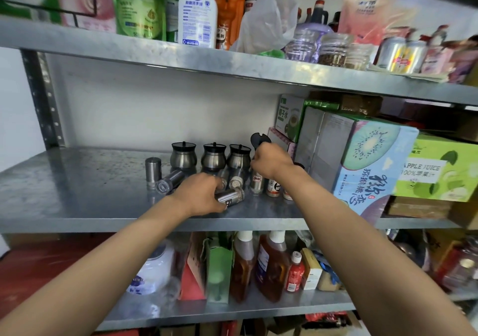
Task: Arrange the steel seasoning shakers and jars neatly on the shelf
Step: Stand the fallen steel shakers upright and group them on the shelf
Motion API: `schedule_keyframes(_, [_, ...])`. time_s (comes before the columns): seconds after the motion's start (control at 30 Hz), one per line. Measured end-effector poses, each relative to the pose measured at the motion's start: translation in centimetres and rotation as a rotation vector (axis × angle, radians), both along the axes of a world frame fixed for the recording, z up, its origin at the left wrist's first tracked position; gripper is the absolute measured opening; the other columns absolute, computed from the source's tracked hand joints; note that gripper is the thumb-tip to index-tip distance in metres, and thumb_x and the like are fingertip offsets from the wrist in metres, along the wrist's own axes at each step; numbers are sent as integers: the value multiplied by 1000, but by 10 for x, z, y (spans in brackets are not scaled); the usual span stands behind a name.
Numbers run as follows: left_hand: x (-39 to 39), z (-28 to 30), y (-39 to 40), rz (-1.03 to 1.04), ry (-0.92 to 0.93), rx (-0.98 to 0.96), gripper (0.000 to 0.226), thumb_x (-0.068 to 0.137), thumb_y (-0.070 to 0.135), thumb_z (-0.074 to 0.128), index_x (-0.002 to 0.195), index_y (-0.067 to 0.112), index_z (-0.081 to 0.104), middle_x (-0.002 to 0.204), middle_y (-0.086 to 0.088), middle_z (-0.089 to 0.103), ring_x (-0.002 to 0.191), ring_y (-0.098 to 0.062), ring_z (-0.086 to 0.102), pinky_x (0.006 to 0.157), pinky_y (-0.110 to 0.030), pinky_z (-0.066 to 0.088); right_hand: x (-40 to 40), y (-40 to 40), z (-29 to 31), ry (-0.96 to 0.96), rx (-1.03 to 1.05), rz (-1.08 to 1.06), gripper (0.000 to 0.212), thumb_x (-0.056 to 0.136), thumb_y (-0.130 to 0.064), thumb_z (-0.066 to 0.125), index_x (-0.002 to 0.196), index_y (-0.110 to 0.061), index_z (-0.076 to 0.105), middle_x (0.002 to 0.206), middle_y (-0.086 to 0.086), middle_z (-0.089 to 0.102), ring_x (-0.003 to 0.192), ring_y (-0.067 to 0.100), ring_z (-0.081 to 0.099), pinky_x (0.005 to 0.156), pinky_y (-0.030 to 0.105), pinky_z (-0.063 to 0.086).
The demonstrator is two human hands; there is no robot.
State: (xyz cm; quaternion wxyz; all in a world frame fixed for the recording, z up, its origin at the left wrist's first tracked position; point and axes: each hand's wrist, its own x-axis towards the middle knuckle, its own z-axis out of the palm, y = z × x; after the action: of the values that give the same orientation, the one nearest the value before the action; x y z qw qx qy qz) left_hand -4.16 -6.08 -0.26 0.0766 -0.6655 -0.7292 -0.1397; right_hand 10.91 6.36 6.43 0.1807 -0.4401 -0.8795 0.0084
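Observation:
On the middle metal shelf (pixel 77 180) stand three round steel jars (pixel 213 155) with dark lids in a row at the back. One steel shaker (pixel 153 168) is upright at the left, and another (pixel 170 180) lies on its side beside it. My left hand (pixel 199 193) grips a steel shaker (pixel 231 196) that lies on its side near the shelf's front. My right hand (pixel 270 161) holds the top of an upright labelled shaker (pixel 257 184). More small shakers (pixel 273 188) stand under my right wrist, partly hidden.
Juice cartons (pixel 372 159) and a green apple juice box (pixel 437 170) fill the shelf's right side. A black opener-like tool (pixel 258 139) sticks up behind my right hand. Bottles and pouches crowd the upper shelf (pixel 181 58); bottles stand on the lower one.

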Motion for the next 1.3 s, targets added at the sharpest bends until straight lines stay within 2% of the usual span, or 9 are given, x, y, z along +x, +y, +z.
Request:
schedule_keyframes(0.27, [1, -3, -1, 71, 19, 19, 28, 60, 41, 68, 83, 24, 67, 72, 3, 66, 67, -19, 62, 59, -29, 52, 9, -9, -1, 14, -21, -1, 27, 82, -14, 56, 55, -12, 50, 60, 4, 51, 70, 30, 59, 57, 26, 38])
schedule_keyframes(0.47, [7, -1, -2, 65, -128, 88, 30, 61, 32, 72, 90, 25, 67, 80, 3, 66, 73, -19, 63, 65, -33, 55, 14, -12, -2, 77, -33, -5, 22, 83, -16, 55, 62, -10, 57, 68, 8, 57, 74, 31, 59, 62, 27, 41])
schedule_keyframes(0.57, [13, 7, 4, 49, -193, 149, 36, 61, 32, 74, 95, 24, 68, 88, 1, 64, 80, -20, 62, 71, -34, 54, 17, -9, -1, 133, -44, -10, 21, 84, -18, 57, 66, -9, 63, 71, 9, 62, 81, 32, 63, 74, 33, 48])
schedule_keyframes(0.67, [18, 16, 16, 18, -289, 189, 42, 62, 32, 77, 102, 19, 70, 96, 0, 64, 88, -18, 61, 79, -32, 52, 21, -5, 0, 187, -48, -19, 20, 84, -20, 58, 65, -12, 61, 76, 10, 65, 78, 31, 64, 63, 28, 45])
schedule_keyframes(0.87, [29, 26, 42, 23, -434, 245, 40, 66, 22, 77, 105, 16, 72, 98, 2, 70, 83, -12, 64, 75, -25, 53, 25, 4, 3, 248, -82, -27, 20, 85, -20, 57, 69, -9, 62, 74, 10, 64, 80, 32, 65, 65, 28, 47])
schedule_keyframes(0.97, [34, 24, 53, 2, -465, 231, 39, 66, 22, 78, 104, 16, 72, 94, -1, 73, 78, -14, 67, 74, -28, 56, 27, 8, 5, 286, -92, -31, 23, 85, -22, 59, 64, -12, 62, 80, 11, 69, 90, 31, 66, 83, 34, 51])
schedule_keyframes(1.03, [38, 22, 58, -25, -458, 216, 38, 68, 19, 78, 105, 16, 72, 97, 0, 73, 79, -14, 67, 74, -27, 56, 30, 10, 6, 314, -69, -24, 28, 83, -23, 59, 56, -16, 57, 98, 11, 72, 105, 28, 64, 100, 41, 46])
schedule_keyframes(1.1, [41, 20, 62, -46, -415, 206, 37, 70, 16, 76, 107, 14, 72, 100, -1, 72, 84, -13, 65, 78, -24, 52, 33, 12, 7, 332, -75, -14, 26, 83, -24, 60, 59, -14, 61, 117, 13, 69, 110, 27, 63, 101, 39, 46])
schedule_keyframes(1.3, [45, 14, 69, -74, -388, 175, 37, 77, 10, 70, 114, 10, 68, 104, -8, 72, 77, -13, 63, 72, -23, 51, 31, 18, 0, 372, -121, -46, 27, 82, -23, 62, 57, -14, 61, 70, 9, 67, 84, 28, 65, 99, 43, 48])
